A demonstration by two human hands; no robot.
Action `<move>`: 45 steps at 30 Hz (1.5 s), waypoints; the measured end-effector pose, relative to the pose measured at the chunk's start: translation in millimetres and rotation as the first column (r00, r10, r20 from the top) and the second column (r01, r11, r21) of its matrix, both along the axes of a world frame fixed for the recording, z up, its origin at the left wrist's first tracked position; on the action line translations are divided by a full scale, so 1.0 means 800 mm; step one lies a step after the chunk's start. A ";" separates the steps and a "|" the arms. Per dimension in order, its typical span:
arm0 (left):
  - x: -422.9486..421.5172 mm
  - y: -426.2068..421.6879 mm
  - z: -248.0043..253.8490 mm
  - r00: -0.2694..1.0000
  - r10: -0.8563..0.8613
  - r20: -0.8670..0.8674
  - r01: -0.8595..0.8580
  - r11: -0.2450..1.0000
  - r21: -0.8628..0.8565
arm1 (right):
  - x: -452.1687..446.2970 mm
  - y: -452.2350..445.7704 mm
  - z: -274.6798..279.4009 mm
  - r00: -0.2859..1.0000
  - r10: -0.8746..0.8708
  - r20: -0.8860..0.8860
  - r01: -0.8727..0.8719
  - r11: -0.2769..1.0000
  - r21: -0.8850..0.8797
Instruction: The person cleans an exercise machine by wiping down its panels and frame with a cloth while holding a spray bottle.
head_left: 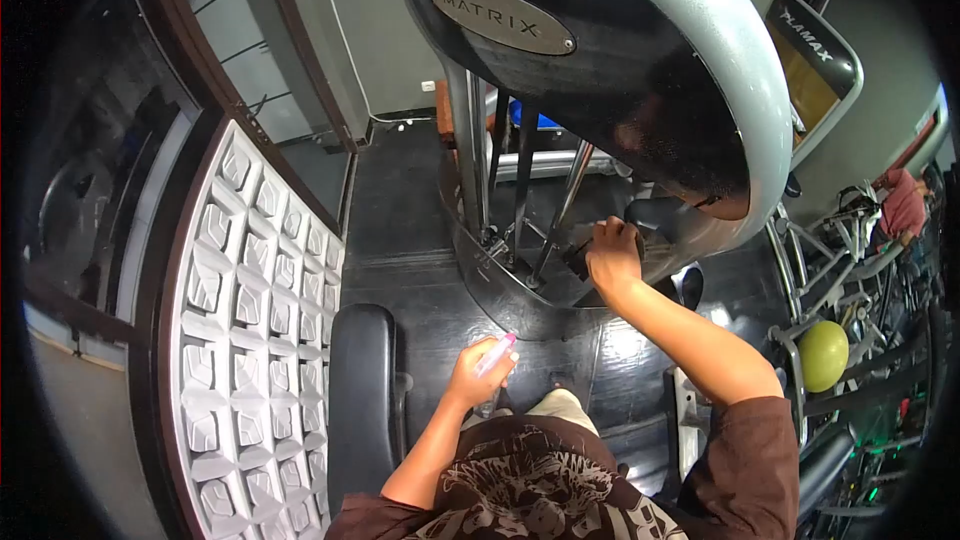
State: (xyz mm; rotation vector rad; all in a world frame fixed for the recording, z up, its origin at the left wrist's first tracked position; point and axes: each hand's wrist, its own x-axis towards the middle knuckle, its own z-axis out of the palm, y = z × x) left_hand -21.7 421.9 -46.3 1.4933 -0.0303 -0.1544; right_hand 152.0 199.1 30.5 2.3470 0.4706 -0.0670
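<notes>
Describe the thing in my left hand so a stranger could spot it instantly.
Start at the big machine marked MATRIX, then look below it to the left hand, right of the black pad. The hand holds a slim, pale tube. Its bright pink tip sets it apart from the black pad and dark floor nearby.

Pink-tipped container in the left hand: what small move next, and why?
I'd probably ease the left hand, with its pink-tipped container, toward the right hand. The right hand is out at the lower part of the Matrix machine, while the container is held nearer the body.
</notes>
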 end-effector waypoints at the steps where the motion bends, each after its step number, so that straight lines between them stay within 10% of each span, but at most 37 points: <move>1: -0.001 -0.003 -0.001 1.000 -0.005 0.004 0.005 1.000 -0.011 | 0.003 -0.010 -0.013 0.999 -0.022 -0.024 0.021 0.999 -0.042; 7: -0.017 0.003 0.001 0.999 0.029 0.029 -0.028 0.999 -0.029 | 0.021 -0.067 -0.147 0.998 0.025 0.060 -0.016 0.990 -0.138; 14: -0.029 0.027 0.011 0.993 0.109 0.043 -0.109 0.994 0.000 | 0.027 -0.091 -0.227 0.861 -0.030 -0.508 0.131 0.978 0.165; 23: -0.020 0.021 0.003 0.994 0.052 0.095 -0.054 0.998 0.021 | 0.037 -0.030 -0.068 0.988 -0.136 -0.070 0.114 0.959 -0.259; 35: -0.039 0.046 -0.012 0.989 0.110 0.098 -0.116 0.991 0.064 | 0.099 -0.060 -0.203 0.921 -0.195 -0.337 0.162 0.979 -0.125; 38: -0.039 0.053 -0.014 0.982 0.145 0.117 -0.153 0.986 0.064 | 0.088 -0.020 -0.103 0.900 -0.327 -0.288 0.332 0.943 -0.034; 42: -0.033 0.052 -0.004 0.985 0.155 0.074 -0.159 0.986 0.054 | 0.096 -0.017 -0.083 0.958 -0.282 0.053 0.287 0.937 -0.197; 45: -0.030 0.049 0.002 0.986 0.153 0.059 -0.154 0.988 0.009 | 0.108 -0.043 -0.128 0.957 -0.227 -0.179 0.156 0.927 -0.341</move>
